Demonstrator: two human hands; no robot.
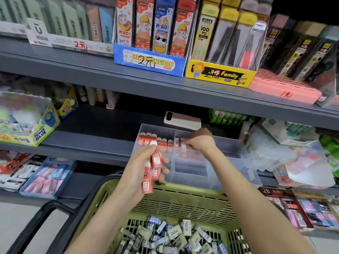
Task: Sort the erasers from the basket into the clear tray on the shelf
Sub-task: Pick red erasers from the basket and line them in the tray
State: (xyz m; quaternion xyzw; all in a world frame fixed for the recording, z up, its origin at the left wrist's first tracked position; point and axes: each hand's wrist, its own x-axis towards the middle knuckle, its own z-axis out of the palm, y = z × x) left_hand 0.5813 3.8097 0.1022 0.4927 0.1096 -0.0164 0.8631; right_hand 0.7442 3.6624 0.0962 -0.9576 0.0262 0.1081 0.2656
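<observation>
My left hand [141, 167] grips a small bunch of red-sleeved erasers [153, 169] above the far rim of the green basket [183, 198]. My right hand [199, 143] reaches into the clear tray [229, 162] on the middle shelf and pinches one red eraser [180, 143], blurred, at the end of a row of upright red erasers [156, 140] in the tray's left compartment. The tray's right compartment looks bare. Several grey, white and dark erasers [170, 237] lie loose in the basket's bottom.
A white-and-pink phone [181, 120] lies behind the tray. Crinkled plastic bags [286, 153] crowd the tray's right side. A glue display box [27, 121] stands at the left. Lead boxes fill the shelf above; eraser trays [47, 176] sit on the shelf below.
</observation>
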